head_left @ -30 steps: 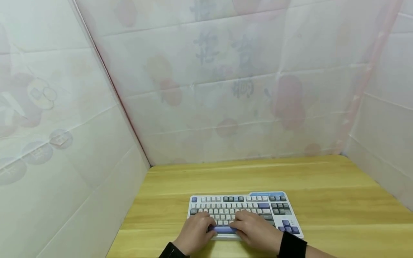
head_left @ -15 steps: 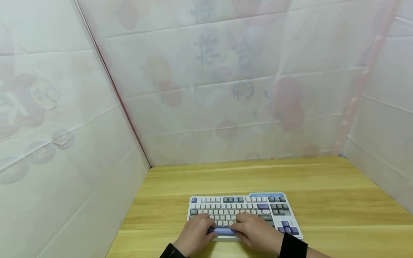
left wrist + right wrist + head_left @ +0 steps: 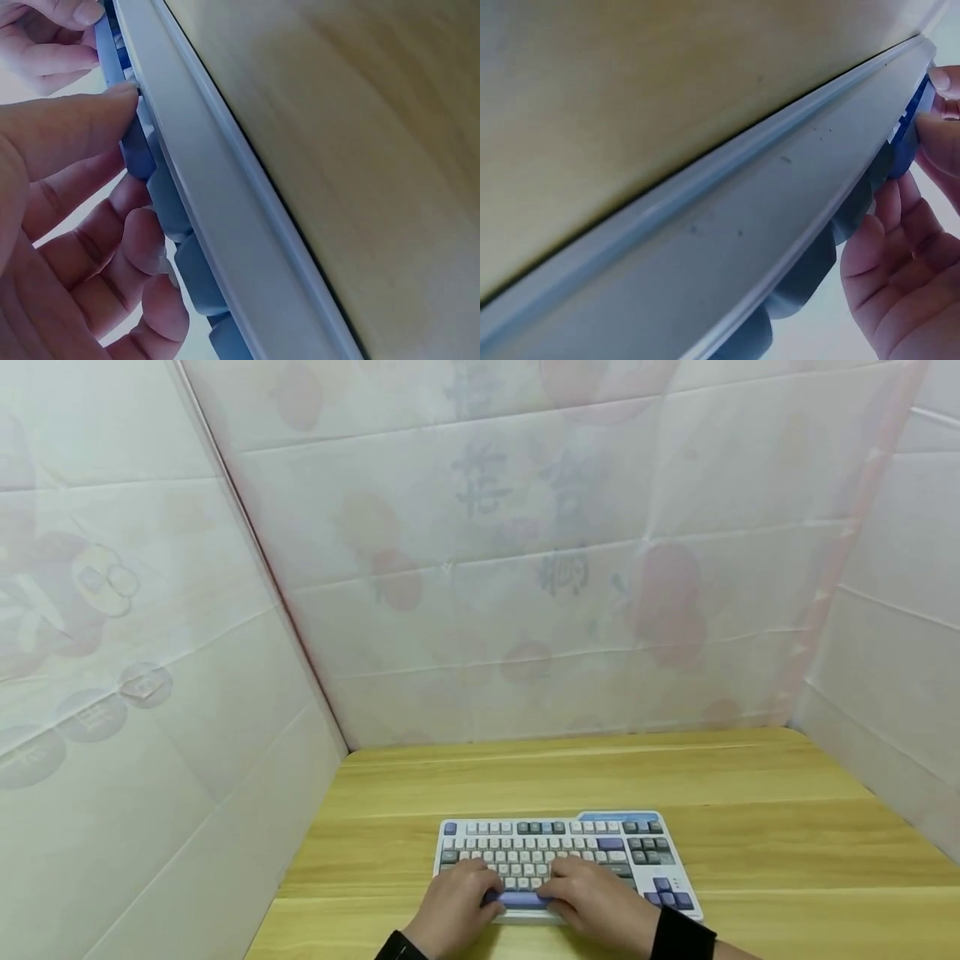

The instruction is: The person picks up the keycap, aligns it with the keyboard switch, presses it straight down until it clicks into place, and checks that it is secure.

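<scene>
A white keyboard (image 3: pixel 558 843) with beige, grey and purple keys lies on the table. At its front edge is the long purple space bar (image 3: pixel 521 901). My left hand (image 3: pixel 457 900) pinches the left end of this key, thumb along its front side in the left wrist view and index finger behind. The right hand (image 3: pixel 603 900) grips the right end in the same way. In the right wrist view, a gap with small white parts shows under the space bar (image 3: pixel 909 146). The other fingers of both hands curl over neighbouring keys.
The wooden table (image 3: pixel 787 827) reaches back to a pale printed sheet (image 3: pixel 465 627) hanging behind it. Similar sheets (image 3: pixel 187 752) stand at the left and right. Each wrist wears a black band (image 3: pixel 681 935).
Both hands keep their hold on the space bar with hardly any movement. The head view has shifted slightly, so the keyboard and table sit a little lower in it.
</scene>
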{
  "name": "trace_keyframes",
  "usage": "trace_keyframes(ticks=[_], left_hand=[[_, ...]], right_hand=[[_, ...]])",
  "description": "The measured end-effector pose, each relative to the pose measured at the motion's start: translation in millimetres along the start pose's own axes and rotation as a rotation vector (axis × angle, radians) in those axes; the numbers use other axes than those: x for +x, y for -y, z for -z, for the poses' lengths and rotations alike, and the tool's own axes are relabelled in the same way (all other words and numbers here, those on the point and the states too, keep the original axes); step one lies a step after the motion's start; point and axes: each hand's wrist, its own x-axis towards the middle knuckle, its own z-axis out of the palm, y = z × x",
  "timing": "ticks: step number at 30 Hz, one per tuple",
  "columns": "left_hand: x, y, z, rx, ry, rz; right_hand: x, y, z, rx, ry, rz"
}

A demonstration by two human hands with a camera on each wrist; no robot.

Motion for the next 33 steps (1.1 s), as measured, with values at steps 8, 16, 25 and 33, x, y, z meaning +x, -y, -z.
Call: trace_keyframes(ticks=[8,16,25,33], left_hand=[[2.4,-1.9,-2.5,-0.004,-0.012,-0.016],[1.6,-1.6,-2.0,-0.061,0.0,0.018],[-0.2,0.6,-0.9,-0.072,0.03,0.011],[-2.6,4.3,-0.8,-0.046,-0.007,-0.008]], right_hand=[[-1.1,-0.1,1.6,-0.004,-0.007,0.005],[-5.3,-2.4,1.6,0.023,0.006,-0.007],[-9.2,-2.5,2.8,-0.016,-0.008,0.046],[-6.7,0.2,4.5,-0.039,-0.034,0.063]])
